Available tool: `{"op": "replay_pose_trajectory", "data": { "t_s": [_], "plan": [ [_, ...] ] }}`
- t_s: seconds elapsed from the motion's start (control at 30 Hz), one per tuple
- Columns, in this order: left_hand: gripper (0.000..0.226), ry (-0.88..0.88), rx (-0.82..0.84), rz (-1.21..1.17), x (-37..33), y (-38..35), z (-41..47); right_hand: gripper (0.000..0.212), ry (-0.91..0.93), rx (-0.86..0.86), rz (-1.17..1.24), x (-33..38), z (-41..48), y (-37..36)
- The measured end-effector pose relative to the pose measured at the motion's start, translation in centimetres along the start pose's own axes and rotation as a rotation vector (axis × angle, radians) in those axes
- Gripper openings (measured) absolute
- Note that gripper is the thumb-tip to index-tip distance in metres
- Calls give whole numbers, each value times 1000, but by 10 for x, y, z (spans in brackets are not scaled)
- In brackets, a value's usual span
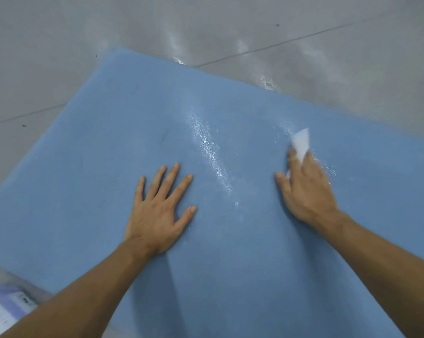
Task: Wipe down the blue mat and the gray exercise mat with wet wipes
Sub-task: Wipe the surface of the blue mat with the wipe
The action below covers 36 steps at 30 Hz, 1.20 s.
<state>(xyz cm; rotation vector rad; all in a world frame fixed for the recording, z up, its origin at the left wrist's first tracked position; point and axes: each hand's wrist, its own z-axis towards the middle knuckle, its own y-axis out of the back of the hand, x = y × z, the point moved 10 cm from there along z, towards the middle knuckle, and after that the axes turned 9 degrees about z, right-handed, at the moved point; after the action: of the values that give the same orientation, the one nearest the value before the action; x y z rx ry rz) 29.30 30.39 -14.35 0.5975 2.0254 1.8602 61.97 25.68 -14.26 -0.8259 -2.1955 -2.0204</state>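
The blue mat [138, 123] lies flat on the floor and fills most of the view. A wet shiny streak runs down its middle. My left hand [157, 211] rests flat on the mat with its fingers spread, holding nothing. My right hand [306, 189] presses a white wet wipe [301, 142] onto the mat at the right; the wipe sticks out past my fingertips and the fingers lie over it. More wet sheen shows beside that hand. The gray exercise mat is not in view.
Gray tiled floor [60, 45] surrounds the mat, with wet glossy patches beyond its far edge. A pack with white, purple and yellow print [4, 311], in clear wrapping, lies at the bottom left corner beside my left forearm.
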Motion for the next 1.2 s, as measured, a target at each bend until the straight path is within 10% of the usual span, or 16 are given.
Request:
{"op": "replay_pose_trajectory", "data": {
  "t_s": [0.3, 0.7, 1.07, 1.2],
  "plan": [
    [69, -4, 2, 2, 1, 0, 0, 71, 727, 201, -174, 102, -135, -52],
    [68, -7, 3, 11, 1, -1, -1, 84, -148, -45, 1, -65, -9, 29],
    [68, -2, -1, 10, 3, -5, 0, 73, 763, 231, -146, 113, -190, -66],
    [67, -4, -8, -34, 1, -4, -2, 67, 671, 190, -146, 88, -184, -55]
  ]
}}
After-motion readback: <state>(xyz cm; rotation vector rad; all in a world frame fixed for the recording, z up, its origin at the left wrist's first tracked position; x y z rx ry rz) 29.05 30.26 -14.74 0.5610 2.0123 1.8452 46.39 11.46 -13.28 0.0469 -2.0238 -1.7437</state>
